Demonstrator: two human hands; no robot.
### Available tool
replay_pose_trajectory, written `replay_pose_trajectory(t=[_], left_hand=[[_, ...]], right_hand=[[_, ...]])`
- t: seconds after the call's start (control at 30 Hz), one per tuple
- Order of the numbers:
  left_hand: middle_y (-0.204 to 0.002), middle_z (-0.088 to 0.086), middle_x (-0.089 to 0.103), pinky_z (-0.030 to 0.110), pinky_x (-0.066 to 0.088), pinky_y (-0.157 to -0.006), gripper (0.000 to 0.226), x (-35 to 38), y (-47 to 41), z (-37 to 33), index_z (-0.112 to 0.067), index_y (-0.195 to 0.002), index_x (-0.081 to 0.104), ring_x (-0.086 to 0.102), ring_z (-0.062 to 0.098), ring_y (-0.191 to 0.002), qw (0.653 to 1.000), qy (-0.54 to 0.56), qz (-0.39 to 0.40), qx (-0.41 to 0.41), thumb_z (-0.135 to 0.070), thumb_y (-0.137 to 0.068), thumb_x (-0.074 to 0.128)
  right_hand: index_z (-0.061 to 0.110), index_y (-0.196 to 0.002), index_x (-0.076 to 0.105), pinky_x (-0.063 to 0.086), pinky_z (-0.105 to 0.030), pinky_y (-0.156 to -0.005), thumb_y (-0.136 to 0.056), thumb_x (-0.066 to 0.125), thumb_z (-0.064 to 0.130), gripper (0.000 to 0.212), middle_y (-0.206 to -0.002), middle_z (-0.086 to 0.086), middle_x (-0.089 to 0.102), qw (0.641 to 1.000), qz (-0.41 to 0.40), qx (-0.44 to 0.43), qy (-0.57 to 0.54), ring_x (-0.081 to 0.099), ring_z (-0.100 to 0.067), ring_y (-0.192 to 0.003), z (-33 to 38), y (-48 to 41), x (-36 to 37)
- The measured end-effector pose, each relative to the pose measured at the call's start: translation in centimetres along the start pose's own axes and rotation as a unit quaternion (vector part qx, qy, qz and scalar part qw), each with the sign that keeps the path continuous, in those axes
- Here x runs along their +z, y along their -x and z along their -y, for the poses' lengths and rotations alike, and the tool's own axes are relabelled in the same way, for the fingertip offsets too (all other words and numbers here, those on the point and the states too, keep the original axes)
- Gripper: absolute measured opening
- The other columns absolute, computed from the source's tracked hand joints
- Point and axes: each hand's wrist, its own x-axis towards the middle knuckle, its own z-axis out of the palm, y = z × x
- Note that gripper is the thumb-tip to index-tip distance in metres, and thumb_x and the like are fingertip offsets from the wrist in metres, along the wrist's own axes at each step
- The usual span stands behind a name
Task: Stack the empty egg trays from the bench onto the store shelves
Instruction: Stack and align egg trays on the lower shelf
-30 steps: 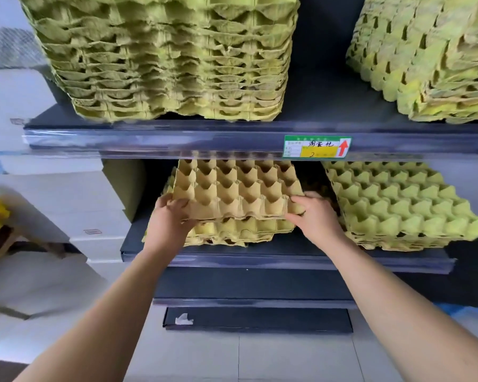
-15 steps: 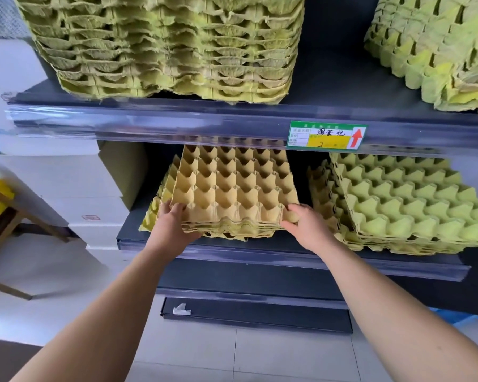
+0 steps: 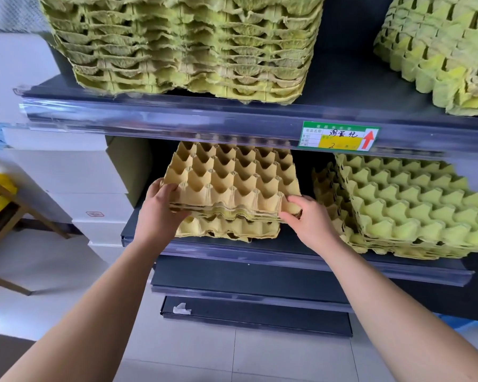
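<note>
Gripping the front left corner of a thin nested stack of tan egg trays [image 3: 232, 183] with the left hand [image 3: 160, 213], thumb on top. Pinching the front right corner with the right hand [image 3: 308, 220], fingers curled over the rim. Too tightly nested to count the held trays.

Directly underneath, on the lower shelf [image 3: 287, 257], one low yellow-green pile [image 3: 226, 231]; touching it or just clear, cannot tell. Beside it to the right on the same shelf, one skewed green pile [image 3: 411, 205]. On the upper shelf [image 3: 177, 117], two more: a tall pile [image 3: 182, 45] at left and a cut-off pile [image 3: 439, 51] at right. Four shelved piles altogether.

On the upper shelf's front edge, one green and yellow label [image 3: 340, 136] with a red arrow. Left of the shelves, stacked white boxes [image 3: 66, 172].
</note>
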Motion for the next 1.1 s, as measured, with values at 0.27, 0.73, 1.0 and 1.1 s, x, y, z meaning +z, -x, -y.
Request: replay_pose_trajectory(t=[0.27,0.73,1.0,1.1], left_hand=[[-0.137,0.008,0.039,0.042,0.050,-0.086,0.054,0.2,0.3,3.4,-0.007,-0.117,0.057,0.058,0.035,-0.101,0.996,-0.029,0.069,-0.051,-0.019,-0.072,0.082],[-0.144,0.017,0.021,0.043,0.051,-0.083,0.070,3.0,1.2,4.4,-0.006,-0.123,0.036,0.058,0.038,-0.081,0.991,-0.023,0.111,-0.074,-0.017,-0.072,0.083],[-0.135,0.011,0.035,0.037,0.044,-0.088,0.073,1.3,0.5,3.8,-0.013,-0.131,0.042,0.053,0.030,-0.096,0.995,0.036,0.064,-0.067,-0.015,-0.071,0.083],[-0.136,0.013,0.037,0.039,0.043,-0.094,0.075,0.0,-0.5,4.1,-0.012,-0.134,0.042,0.052,0.033,-0.107,0.997,0.040,0.043,-0.042,-0.011,-0.071,0.083]], right_hand=[[0.011,-0.127,0.056,0.041,-0.026,-0.073,-0.088,0.063,0.027,0.043,-0.126,-0.007,0.055,0.998,0.044,-0.002,0.039,0.054,-0.011,-0.069,0.8,-0.4,3.5],[0.012,-0.130,0.035,0.039,-0.028,-0.076,-0.096,0.050,0.022,0.039,-0.139,-0.011,0.031,0.996,0.085,0.039,0.015,0.053,-0.020,-0.080,0.7,0.2,6.0],[0.013,-0.131,0.044,0.031,-0.021,-0.089,-0.093,0.056,0.020,0.041,-0.134,-0.009,0.044,0.998,0.032,0.036,-0.042,0.047,-0.020,-0.116,1.9,0.1,4.8],[0.014,-0.129,0.048,0.033,-0.022,-0.089,-0.092,0.058,0.022,0.039,-0.130,-0.007,0.048,0.998,0.017,0.023,-0.056,0.048,-0.020,-0.117,2.9,0.3,5.0]])
